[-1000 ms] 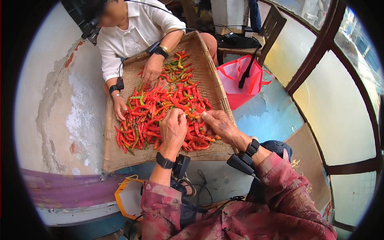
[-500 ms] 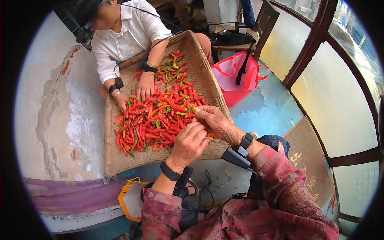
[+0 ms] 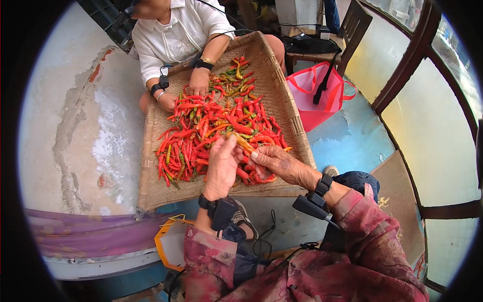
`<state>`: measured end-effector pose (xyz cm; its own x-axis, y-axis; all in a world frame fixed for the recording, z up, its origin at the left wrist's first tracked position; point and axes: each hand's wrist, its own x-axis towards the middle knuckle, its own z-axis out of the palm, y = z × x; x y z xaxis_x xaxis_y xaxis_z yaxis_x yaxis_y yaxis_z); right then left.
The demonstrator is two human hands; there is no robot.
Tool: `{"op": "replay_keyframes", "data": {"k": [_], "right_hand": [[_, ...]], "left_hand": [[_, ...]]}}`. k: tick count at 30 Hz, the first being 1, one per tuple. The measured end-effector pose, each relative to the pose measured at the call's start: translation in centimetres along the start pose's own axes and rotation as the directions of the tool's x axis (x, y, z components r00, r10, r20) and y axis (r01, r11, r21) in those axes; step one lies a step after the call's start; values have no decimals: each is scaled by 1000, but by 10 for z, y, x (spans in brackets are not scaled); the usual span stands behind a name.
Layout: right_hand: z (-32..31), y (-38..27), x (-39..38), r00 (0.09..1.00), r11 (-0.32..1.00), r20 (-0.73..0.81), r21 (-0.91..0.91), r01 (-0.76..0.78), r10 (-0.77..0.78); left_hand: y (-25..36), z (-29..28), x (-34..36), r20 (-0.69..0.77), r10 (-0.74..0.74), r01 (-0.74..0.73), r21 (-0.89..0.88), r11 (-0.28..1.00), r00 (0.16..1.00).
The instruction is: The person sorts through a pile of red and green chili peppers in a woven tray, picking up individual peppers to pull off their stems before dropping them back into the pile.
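A yellow-orange chili pepper [image 3: 242,143] is stretched between my two hands, above the near part of a large woven basket tray [image 3: 297,132]. My left hand [image 3: 220,163] is closed by its upper left end, with the thumb raised against it. My right hand [image 3: 283,164] pinches its other end between thumb and fingers; the curled lower fingers are partly hidden. Beneath and beyond them spreads a heap of red chili peppers [image 3: 188,143], with some green and orange ones mixed in.
Across the tray, a person in a white shirt [image 3: 171,38] has both hands among the peppers. A pink and red bag [image 3: 314,95] stands on the blue floor beside a wooden chair [image 3: 354,30]. An orange-edged container [image 3: 162,244] and a black cable [image 3: 269,231] lie below the tray.
The yellow-orange pepper has come up between my hands, and my left hand has turned with its thumb upward. The co-worker's hands have shifted slightly within the heap. The whole view has moved a little.
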<state>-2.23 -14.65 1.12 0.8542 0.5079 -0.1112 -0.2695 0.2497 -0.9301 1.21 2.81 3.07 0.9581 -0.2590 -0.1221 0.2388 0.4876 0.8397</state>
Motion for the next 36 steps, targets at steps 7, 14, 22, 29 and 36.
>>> {"op": "replay_keyframes", "data": {"k": [7, 14, 22, 29, 36], "right_hand": [[0, 1, -6, 997, 988, -26, -138, -73, 70], [-9, -4, -13, 997, 988, -64, -147, -51, 42], [-19, -17, -12, 987, 986, -148, -161, 40, -65], [-24, -17, -6, 950, 983, -285, -170, 76, -123], [-14, -26, 2, 523, 230, -110, -958, 171, -845]], "left_hand": [[25, -38, 43, -511, 127, -380, -429, 819, 850], [-22, 14, 49, 493, 448, -336, 859, -387, 745], [-28, 9, 43, 415, 202, -311, 861, -402, 887], [-4, 18, 32, 394, 381, -331, 917, -222, 836], [7, 24, 10, 45, 318, -291, 540, 790, 947]]}}
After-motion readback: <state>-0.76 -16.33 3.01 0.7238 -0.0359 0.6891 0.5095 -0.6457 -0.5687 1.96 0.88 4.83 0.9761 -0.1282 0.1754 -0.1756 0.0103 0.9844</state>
